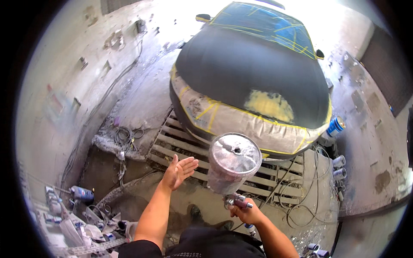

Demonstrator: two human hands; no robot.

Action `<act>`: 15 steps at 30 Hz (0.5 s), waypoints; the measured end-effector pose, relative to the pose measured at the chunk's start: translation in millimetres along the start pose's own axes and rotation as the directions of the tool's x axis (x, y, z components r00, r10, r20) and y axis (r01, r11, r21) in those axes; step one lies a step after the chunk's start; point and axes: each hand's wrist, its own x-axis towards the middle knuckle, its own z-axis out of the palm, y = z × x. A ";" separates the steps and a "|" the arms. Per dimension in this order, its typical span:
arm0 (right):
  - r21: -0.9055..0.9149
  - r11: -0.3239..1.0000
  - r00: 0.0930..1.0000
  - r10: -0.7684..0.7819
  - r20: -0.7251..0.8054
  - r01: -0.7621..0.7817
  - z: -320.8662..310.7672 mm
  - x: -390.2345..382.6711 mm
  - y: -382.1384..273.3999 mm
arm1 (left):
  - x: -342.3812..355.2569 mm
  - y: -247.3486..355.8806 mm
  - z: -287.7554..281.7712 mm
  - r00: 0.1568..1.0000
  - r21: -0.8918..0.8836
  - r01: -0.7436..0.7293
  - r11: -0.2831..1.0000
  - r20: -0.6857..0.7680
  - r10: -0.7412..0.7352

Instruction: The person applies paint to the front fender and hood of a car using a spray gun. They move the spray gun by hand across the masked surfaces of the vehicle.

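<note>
My right hand [246, 213] grips a spray gun [235, 200] by its handle, low in front of my body. On top of the gun sits a large silvery paint cup [234, 159] with a round lid that has a small dark hole in it. To the left of the cup, my left hand [180, 172] is held up with its fingers stretched out and nothing in it. Beyond both hands stands a car with a dark grey hood [249, 64]. A yellowish patch [270, 105] shows near the hood's front edge. Masking paper [241, 122] and yellow tape cover the car's front.
A slatted floor grate [172, 146] lies under the car's front. Hoses [297, 206] coil on the floor at right, beside several cans [339, 173]. A blue can [336, 126] stands near the right wall. Cables [124, 135] and a cluttered pile [86, 228] are at left.
</note>
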 end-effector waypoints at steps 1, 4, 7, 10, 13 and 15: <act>0.011 1.000 1.000 0.017 0.005 -0.017 4.9 6.2 0.8 | -3.9 -0.1 -6.9 1.000 -0.018 -0.007 1.000 -0.012 0.007; 0.023 1.000 1.000 0.022 -0.019 -0.022 15.4 18.9 9.9 | -13.6 2.6 -21.6 0.997 -0.038 -0.070 0.997 -0.029 0.069; -0.002 1.000 1.000 -0.013 0.011 0.013 23.3 32.6 4.1 | -21.2 4.5 -36.7 0.995 -0.046 -0.083 0.996 -0.053 0.080; 0.004 1.000 0.999 0.001 0.035 -0.001 29.0 40.6 -3.1 | -25.1 7.3 -37.6 0.990 -0.021 -0.097 0.995 -0.104 0.094; 0.052 0.998 0.998 -0.025 0.051 0.022 33.4 50.9 -4.2 | -29.5 7.8 -39.7 0.982 -0.027 -0.124 0.992 -0.145 0.119; 0.025 0.999 0.997 -0.024 0.079 0.022 32.2 54.3 -8.5 | -29.9 7.9 -40.0 0.978 -0.006 -0.109 0.994 -0.179 0.107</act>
